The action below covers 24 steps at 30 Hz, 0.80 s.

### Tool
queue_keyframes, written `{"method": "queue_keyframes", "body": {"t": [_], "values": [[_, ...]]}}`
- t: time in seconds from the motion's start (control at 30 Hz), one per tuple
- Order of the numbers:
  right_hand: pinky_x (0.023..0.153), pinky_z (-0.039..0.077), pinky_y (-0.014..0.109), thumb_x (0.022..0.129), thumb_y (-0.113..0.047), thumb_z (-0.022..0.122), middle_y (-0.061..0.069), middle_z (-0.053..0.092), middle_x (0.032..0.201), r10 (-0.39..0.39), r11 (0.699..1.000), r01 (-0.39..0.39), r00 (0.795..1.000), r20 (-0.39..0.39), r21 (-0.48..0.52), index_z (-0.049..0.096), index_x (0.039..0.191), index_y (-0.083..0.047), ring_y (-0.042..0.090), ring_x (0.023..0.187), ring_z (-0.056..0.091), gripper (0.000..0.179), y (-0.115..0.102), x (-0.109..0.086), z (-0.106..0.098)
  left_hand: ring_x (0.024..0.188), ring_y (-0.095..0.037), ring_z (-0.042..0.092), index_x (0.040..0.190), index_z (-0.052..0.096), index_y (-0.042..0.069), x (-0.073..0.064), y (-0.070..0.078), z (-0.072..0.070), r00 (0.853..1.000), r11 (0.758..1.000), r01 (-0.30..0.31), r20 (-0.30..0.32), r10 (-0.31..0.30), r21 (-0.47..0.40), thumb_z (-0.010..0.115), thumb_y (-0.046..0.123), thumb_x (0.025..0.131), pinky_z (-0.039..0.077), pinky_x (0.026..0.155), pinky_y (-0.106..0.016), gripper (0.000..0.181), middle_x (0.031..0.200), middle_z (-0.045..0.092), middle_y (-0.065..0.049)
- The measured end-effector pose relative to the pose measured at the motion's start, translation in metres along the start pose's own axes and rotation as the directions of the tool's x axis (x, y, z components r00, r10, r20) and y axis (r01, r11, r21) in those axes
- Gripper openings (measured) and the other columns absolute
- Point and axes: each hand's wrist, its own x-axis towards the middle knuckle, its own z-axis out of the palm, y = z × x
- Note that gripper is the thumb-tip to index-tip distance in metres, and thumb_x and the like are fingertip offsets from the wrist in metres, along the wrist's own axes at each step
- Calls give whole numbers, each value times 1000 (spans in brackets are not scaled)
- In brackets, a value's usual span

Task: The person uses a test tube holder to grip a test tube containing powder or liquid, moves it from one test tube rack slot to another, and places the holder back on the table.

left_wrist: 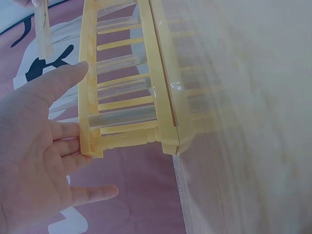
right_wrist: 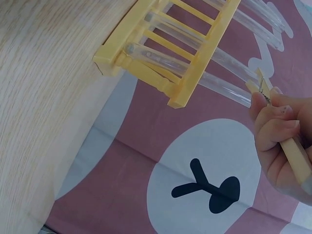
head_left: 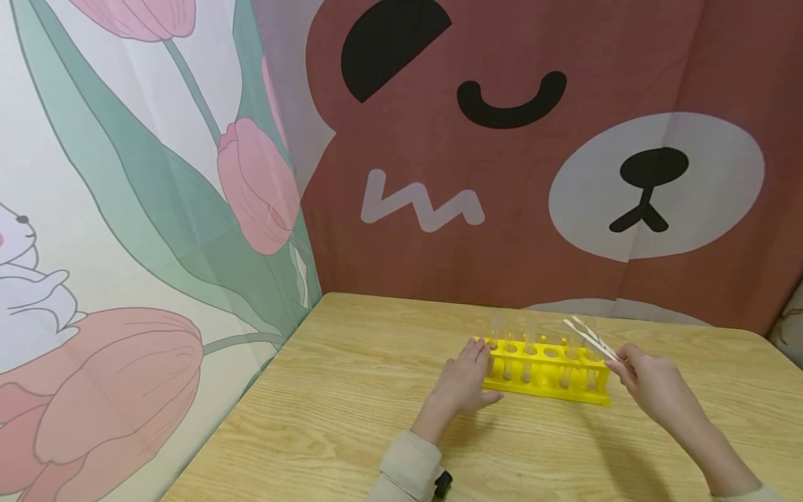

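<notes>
A yellow test tube rack [head_left: 548, 394] stands on the table with several clear test tubes [head_left: 530, 346] upright in its holes. At the rack's left end is my left hand [head_left: 461, 383]; its mostly straight fingers touch the end of the top plate, and the thumb extends along the front. My right hand [head_left: 661, 380] grips a wooden test tube clamp [head_left: 590, 339] near its metal spring, above the rack's right end. In the right wrist view, the clamp [right_wrist: 295, 155] is beside the top of the end tube [right_wrist: 224, 87]; whether they touch, I cannot tell.
The wood-grain table [head_left: 351, 418] extends around the rack. Behind it hangs a brown cloth with a bear face [head_left: 514, 209], and a tulip-print cloth [head_left: 157, 209] hangs on the left. One rack hole [head_left: 551, 353] right of the middle holds no tube.
</notes>
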Motion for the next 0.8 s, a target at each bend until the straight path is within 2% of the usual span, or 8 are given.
{"method": "queue_keyframes", "body": {"t": [0.8], "values": [[35, 25, 21, 82, -1, 61, -4, 37, 53, 10, 1000, -10, 1000, -16, 2, 53, 79, 4, 5, 41, 25, 10, 0, -1, -1, 132, -15, 18, 139, 31, 9, 0, 0, -1, 1000, 1000, 1, -1, -1, -4, 56, 54, 80, 40, 90, -39, 78, 143, 26, -2]]}}
